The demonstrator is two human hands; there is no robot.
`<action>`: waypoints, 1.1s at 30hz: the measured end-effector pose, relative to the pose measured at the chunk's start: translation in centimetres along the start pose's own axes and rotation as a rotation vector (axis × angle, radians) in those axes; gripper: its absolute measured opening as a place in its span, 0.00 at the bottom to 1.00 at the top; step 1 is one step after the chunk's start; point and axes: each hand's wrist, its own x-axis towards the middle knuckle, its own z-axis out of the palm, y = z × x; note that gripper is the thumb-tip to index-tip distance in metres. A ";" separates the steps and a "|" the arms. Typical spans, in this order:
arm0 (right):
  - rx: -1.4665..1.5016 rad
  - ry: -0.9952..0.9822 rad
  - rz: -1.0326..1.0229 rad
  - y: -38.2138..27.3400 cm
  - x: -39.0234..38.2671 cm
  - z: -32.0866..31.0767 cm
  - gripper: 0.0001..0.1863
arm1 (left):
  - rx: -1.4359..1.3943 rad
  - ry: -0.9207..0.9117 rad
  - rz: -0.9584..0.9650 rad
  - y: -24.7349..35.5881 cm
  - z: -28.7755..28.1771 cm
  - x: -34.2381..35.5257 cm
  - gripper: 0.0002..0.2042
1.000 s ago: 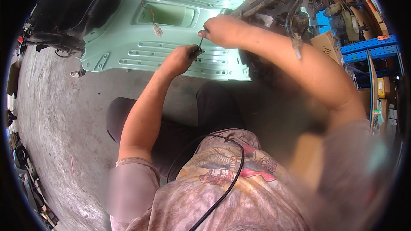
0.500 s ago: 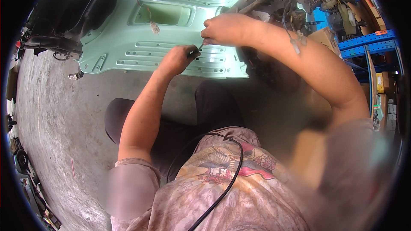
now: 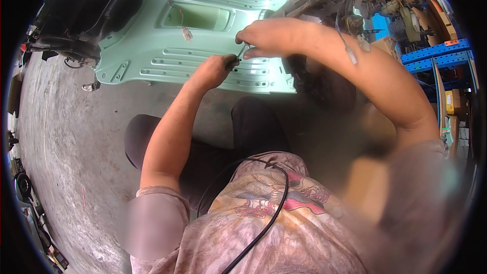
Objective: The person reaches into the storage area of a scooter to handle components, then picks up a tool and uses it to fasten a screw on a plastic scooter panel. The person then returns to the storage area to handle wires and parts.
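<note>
Over the ribbed part of a mint-green scooter floor panel [image 3: 147, 53], both my hands work close together. My left hand [image 3: 213, 71] is closed, its fingertips pinching a small dark piece. A thin dark rod or wire [image 3: 242, 52] runs from there up to my right hand [image 3: 264, 38]. The right fingers curl round its upper end, thumb and forefinger slightly apart. Its exact kind is too small to make out. A white plug connector [image 3: 187, 33] hangs on a wire in front of the panel's rectangular opening.
A black seat-like part [image 3: 109, 7] lies at the far left. Loose cables with connectors [image 3: 351, 53] hang above my right arm. A blue metal shelf [image 3: 436, 53] with boxes stands on the right. My bent knees [image 3: 256, 122] are below the panel, over the concrete floor [image 3: 66, 132].
The right thumb and forefinger have parted a little, and the thin dark piece now shows more between my hands. My left hand has shifted slightly to the right.
</note>
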 end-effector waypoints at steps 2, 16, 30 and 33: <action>-0.142 -0.014 -0.086 0.2 -0.3 -0.1 0.17 | 0.018 -0.004 0.024 0.1 0.1 0.0 0.10; 1.106 0.196 0.652 0.2 0.0 3.9 0.22 | -0.057 -0.019 0.017 0.2 0.9 0.2 0.10; -0.464 0.124 -0.256 1.4 2.5 0.7 0.14 | -0.047 -0.050 0.025 0.6 -1.0 -0.2 0.13; -0.402 -0.133 -0.049 0.4 1.9 0.2 0.15 | -0.103 0.001 0.041 1.7 -0.9 0.0 0.12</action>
